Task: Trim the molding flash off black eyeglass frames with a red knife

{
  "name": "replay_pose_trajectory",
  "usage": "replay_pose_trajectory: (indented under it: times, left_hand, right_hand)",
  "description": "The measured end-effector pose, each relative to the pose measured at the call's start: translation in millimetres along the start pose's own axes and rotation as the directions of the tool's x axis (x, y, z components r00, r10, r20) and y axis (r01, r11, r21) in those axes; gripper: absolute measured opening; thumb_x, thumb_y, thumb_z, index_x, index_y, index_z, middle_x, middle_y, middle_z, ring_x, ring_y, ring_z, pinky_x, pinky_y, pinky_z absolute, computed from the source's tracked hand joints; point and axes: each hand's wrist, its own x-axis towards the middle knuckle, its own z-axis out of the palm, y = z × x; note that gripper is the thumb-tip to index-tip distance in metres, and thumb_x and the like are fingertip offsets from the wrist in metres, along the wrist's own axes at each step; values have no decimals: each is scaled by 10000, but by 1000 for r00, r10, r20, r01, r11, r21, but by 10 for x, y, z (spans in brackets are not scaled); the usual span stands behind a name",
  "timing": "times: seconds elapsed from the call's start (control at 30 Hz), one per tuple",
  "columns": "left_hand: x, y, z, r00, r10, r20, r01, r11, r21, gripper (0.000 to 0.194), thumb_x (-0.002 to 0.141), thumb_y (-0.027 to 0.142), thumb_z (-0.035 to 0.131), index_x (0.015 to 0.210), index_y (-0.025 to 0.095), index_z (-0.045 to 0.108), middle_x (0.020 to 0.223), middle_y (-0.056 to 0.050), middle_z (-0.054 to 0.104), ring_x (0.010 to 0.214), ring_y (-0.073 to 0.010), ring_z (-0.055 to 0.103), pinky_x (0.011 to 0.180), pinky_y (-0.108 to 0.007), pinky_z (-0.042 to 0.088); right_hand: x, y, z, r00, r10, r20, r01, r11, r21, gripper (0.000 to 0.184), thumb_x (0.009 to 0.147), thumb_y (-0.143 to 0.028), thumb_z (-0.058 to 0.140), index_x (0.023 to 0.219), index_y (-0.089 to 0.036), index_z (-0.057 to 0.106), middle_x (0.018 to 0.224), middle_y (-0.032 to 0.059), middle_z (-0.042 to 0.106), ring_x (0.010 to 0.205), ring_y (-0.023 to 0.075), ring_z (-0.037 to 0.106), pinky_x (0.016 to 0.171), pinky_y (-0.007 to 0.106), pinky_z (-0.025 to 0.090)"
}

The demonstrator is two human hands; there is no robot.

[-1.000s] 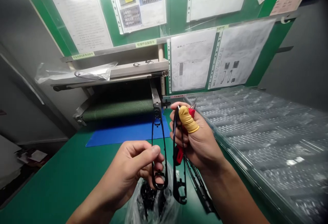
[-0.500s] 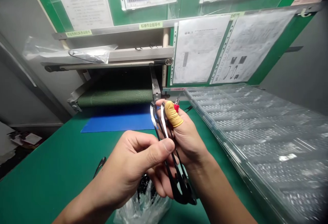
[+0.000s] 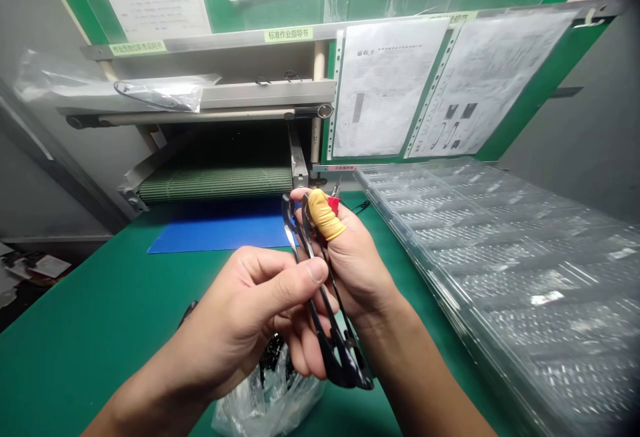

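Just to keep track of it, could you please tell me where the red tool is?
In the head view, the red tool is near the centre, partly hidden in the right hand, just right of the yellow finger cot.

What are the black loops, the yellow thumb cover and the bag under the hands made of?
Black loops: probably hard plastic, glossy, with bright streaks of light; painted metal could look similar.
Yellow thumb cover: likely soft rubber, mostly dull, because it hugs the thumb in wrinkles.
Bag: seemingly thin, clear plastic film, shiny and full of creases.
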Motion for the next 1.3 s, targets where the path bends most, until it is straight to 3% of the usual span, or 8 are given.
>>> replay_pose_trajectory:
  times: [0.17, 0.43, 0.9, 1.3]
  left_hand:
    - [1, -5, 10, 999, 2, -37, -3, 1000, -18, 309, 725, 376, 749, 606, 94, 705, 491, -49, 634, 393, -111, 593, 390, -147, 471]
    - [11, 5, 17, 1000, -1, -2, 1, 1000, -21, 285, 789, 321, 689, 620, 93, 708, 492, -47, 630, 398, -113, 598, 385, -145, 480]
    - [17, 25, 59, 999, 7, -32, -7, 1000, 16, 303, 745, 348, 730, 583, 95, 694, 482, -53, 643, 366, -102, 567, 365, -151, 467]
    - [38, 16, 17, 1000, 14, -24, -13, 999, 34, 321, 761, 349, 713, 567, 97, 679, 470, -61, 641, 358, -104, 568, 360, -147, 457]
  right_hand:
    - [3, -50, -1, 999, -42, -11, 42, 999, -23, 162, 812, -340, 704, 877, -197, 667, 578, -76, 395, 380, 15, 250, 322, 141, 201]
    - [-8, -79, 30, 995, -59, -86, 47, 990, -135, 265, 746, -412, 747, 876, -205, 648, 592, -63, 426, 389, 36, 270, 323, 179, 214]
    - [-21, -89, 28, 995, -82, -56, 77, 993, -92, 208, 791, -377, 709, 882, -200, 650, 585, -71, 409, 391, 28, 277, 323, 162, 207]
    - [-17, -79, 9, 993, -74, -94, 61, 990, -131, 272, 727, -394, 759, 876, -199, 642, 597, -66, 423, 398, 32, 277, 330, 171, 199]
